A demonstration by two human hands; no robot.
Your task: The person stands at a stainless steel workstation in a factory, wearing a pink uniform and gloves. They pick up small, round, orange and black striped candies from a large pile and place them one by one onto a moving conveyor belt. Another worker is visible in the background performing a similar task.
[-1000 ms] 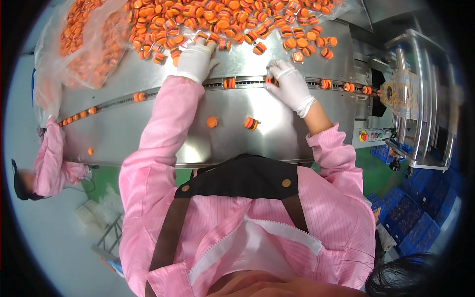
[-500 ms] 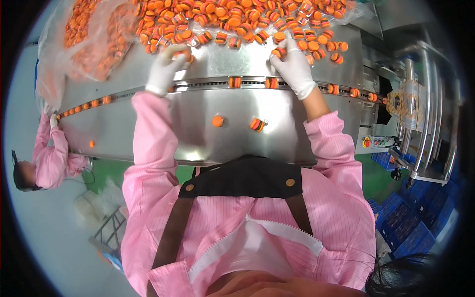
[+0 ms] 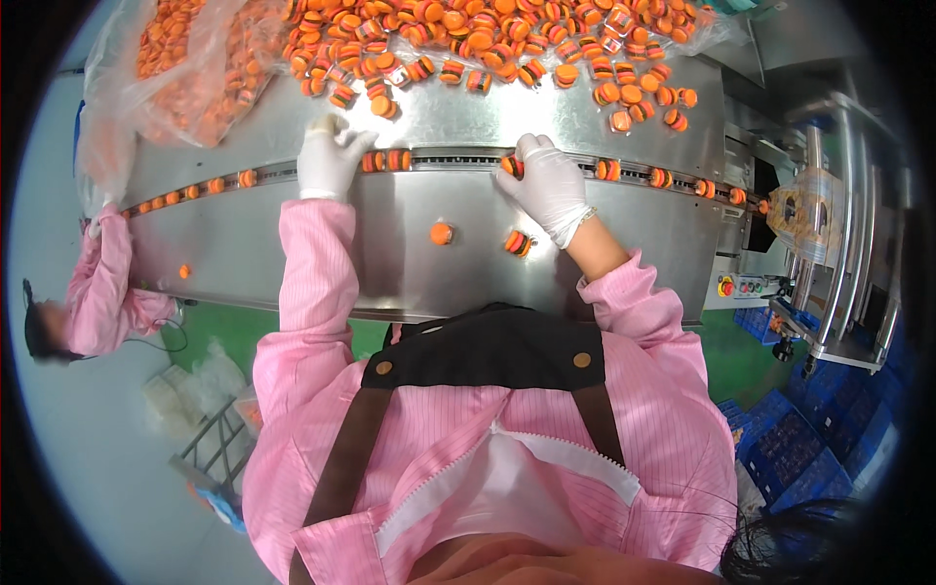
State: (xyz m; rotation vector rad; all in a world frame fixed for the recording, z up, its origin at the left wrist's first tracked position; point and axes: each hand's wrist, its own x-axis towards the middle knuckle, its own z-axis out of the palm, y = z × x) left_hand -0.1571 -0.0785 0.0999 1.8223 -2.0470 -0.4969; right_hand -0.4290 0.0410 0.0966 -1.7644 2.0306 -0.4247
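Observation:
My right hand [image 3: 548, 190], in a white glove, pinches an orange burger-shaped sweet [image 3: 512, 167] over the narrow conveyor channel [image 3: 453, 159]. My left hand [image 3: 330, 161], also gloved, rests across that channel farther left, thumb and fingers apart. Just right of its thumb, two burger-shaped sweets [image 3: 395, 160] stand close together in the channel. Whether the thumb touches the nearer one, I cannot tell. Beyond both hands lies a large pile of the same sweets [image 3: 478, 41], orange with red and dark layers. Many appear to be in clear wrappers.
Two loose sweets [image 3: 442, 233] lie on the steel table [image 3: 390, 263] nearer me. More sweets [image 3: 661, 178] sit spaced along the channel toward a machine [image 3: 809, 214] at right. A clear bag [image 3: 107, 127] and a co-worker [image 3: 97, 283] are at left; blue crates [image 3: 780, 439] stand lower right.
Both hands have come back from the pile to the channel, the right one still with a sweet. Two sweets now stand beside my left hand, and its grip has opened. Channel sweets have shifted right.

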